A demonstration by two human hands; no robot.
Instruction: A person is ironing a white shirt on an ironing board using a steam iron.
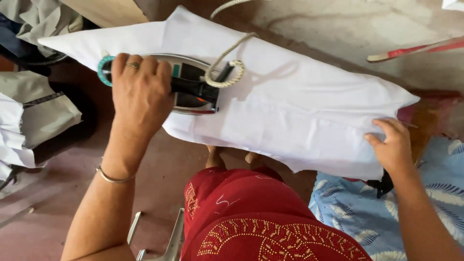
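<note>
The left hand (141,92) is closed around the black handle of an iron (186,84), fingers wrapped over the top, a ring on one finger and a thin bangle (112,178) at the wrist. The iron lies flat on a white cloth (299,111), near the cloth's left end, its metal plate down and a teal dial at its far tip. A pale braided cord (226,58) loops at the back of the handle and runs up out of view. The cloth is spread across a narrow padded board and hangs over its near edge. The right hand (394,147) rests at the cloth's right corner, fingers half curled, thumb and fingertips touching the edge of the fabric; whether it pinches the cloth or only presses on it cannot be told. Below the board shows a red garment (251,217) with gold beadwork on the person's lap, and to the right a blue fabric (435,193) with a white leaf print. Folded pale clothes (34,121) lie at the left.
</note>
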